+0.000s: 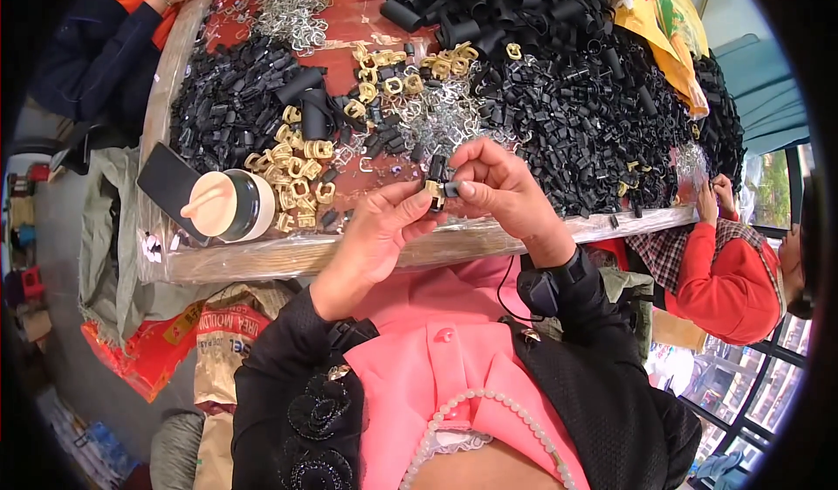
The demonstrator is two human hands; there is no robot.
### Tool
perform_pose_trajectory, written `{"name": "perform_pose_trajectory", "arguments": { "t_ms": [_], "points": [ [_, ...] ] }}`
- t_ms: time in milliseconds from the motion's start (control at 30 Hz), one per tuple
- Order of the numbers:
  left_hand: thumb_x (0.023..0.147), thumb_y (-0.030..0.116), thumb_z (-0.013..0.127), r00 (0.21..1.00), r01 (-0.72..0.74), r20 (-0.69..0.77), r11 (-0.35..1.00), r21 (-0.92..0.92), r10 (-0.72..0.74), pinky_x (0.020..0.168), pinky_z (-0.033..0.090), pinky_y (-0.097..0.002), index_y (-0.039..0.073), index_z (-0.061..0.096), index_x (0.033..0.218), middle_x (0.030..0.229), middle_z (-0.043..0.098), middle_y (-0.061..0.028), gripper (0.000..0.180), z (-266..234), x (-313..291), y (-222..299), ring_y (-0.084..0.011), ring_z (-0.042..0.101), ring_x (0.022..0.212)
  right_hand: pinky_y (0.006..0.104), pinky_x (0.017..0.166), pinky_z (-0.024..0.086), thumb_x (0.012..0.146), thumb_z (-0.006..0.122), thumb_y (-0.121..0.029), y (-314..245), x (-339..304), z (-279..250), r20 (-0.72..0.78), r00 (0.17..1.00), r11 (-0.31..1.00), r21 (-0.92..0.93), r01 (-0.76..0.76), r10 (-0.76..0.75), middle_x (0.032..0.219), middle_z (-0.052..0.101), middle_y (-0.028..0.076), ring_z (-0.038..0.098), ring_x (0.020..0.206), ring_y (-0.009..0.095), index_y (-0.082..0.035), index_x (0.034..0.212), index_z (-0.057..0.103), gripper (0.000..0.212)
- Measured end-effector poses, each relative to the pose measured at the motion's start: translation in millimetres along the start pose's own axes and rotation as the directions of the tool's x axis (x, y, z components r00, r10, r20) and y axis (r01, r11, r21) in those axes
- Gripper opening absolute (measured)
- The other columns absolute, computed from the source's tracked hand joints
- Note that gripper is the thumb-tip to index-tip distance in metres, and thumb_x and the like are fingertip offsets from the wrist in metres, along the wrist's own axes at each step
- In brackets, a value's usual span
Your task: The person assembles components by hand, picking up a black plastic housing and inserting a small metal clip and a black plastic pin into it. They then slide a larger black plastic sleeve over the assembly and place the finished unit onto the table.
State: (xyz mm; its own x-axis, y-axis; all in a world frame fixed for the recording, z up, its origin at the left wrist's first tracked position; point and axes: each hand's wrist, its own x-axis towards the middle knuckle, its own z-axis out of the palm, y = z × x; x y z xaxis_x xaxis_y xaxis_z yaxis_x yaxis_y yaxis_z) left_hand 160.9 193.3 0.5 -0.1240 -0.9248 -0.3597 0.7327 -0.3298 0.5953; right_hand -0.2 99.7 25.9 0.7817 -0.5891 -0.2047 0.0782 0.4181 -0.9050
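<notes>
Above the table's near edge, my left hand (375, 235) pinches a small gold-coloured clip (433, 193) with black plastic on it. My right hand (511, 198) meets it from the other side, thumb and forefinger closed on a small black plastic piece (451, 189) that touches the clip. The fingers partly hide how the parts fit together. Close by on the left lie loose gold-coloured clips (297, 171). Just beyond my hands is a heap of silver metal wire pieces (441, 110).
A lidded jar (253, 206) stands on a dark phone-like slab (166, 180) at the near left. Heaps of black plastic pieces (559, 115) and black tubes (476, 6) cover much of the wood-edged table (236, 266). Co-workers sit at left (105, 49) and right (724, 276).
</notes>
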Motion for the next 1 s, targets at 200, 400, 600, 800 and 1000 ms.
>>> {"name": "perform_pose_trajectory", "arguments": {
  "t_ms": [200, 400, 600, 800, 1000],
  "points": [
    [0.08, 0.016, 0.056, 0.999, 0.032, -0.012, 0.999, -0.001, -0.032, 0.066, 0.05, -0.0208, -0.001, 0.054, 0.101, 0.088, 0.06, -0.0075, 0.027, -1, 2, 2, -0.015, 0.06, 0.075, 0.0172, 0.054, 0.039, 0.08, 0.056, -0.009, 2, 4, -2, 0.07, 0.997, 0.988, -0.143, 0.056, -0.046, 0.072, 0.052, 0.0, 0.048, 0.062, 0.004, -0.001, 0.098, 0.043, 0.023],
    [0.08, 0.014, 0.056, 0.996, 0.084, -0.023, 0.996, 0.021, -0.084, 0.064, 0.05, -0.0211, -0.001, 0.054, 0.101, 0.089, 0.059, -0.0073, 0.026, -5, 6, 2, -0.016, 0.06, 0.075, 0.0171, 0.053, 0.038, 0.078, 0.059, -0.007, -4, 4, 3, -0.005, 0.997, 0.855, -0.515, 0.062, -0.075, 0.07, 0.052, 0.0, 0.048, 0.062, 0.004, 0.001, 0.09, 0.05, 0.017],
    [0.079, 0.014, 0.057, 0.996, 0.091, -0.005, 0.995, -0.027, -0.091, 0.065, 0.048, -0.0213, 0.001, 0.056, 0.099, 0.088, 0.06, -0.0049, 0.023, -2, 6, 2, -0.0141, 0.06, 0.074, 0.0205, 0.051, 0.038, 0.075, 0.061, -0.007, 2, 2, 16, -0.009, 0.919, 0.606, -0.754, 0.252, -0.394, 0.069, 0.052, 0.003, 0.048, 0.059, 0.009, 0.001, 0.082, 0.055, 0.012],
    [0.082, 0.015, 0.054, 0.993, 0.116, 0.028, 0.989, -0.095, -0.114, 0.066, 0.05, -0.023, 0.001, 0.054, 0.099, 0.087, 0.059, -0.0052, 0.022, -6, 3, -5, -0.0146, 0.06, 0.074, 0.0246, 0.051, 0.038, 0.071, 0.062, -0.006, 18, -1, 22, 0.033, 0.772, 0.403, -0.838, 0.367, -0.635, 0.07, 0.052, 0.008, 0.049, 0.058, 0.017, 0.0, 0.082, 0.058, 0.013],
    [0.083, 0.017, 0.052, 0.991, 0.127, 0.058, 0.99, -0.067, -0.123, 0.063, 0.047, -0.0215, 0.002, 0.057, 0.092, 0.084, 0.059, -0.0026, 0.018, 3, 0, -2, -0.0088, 0.056, 0.074, 0.0259, 0.05, 0.039, 0.07, 0.062, -0.004, 22, -5, 21, 0.11, 0.742, 0.312, -0.859, 0.405, -0.661, 0.07, 0.052, 0.008, 0.049, 0.059, 0.017, -0.001, 0.085, 0.059, 0.016]
  ]
}}
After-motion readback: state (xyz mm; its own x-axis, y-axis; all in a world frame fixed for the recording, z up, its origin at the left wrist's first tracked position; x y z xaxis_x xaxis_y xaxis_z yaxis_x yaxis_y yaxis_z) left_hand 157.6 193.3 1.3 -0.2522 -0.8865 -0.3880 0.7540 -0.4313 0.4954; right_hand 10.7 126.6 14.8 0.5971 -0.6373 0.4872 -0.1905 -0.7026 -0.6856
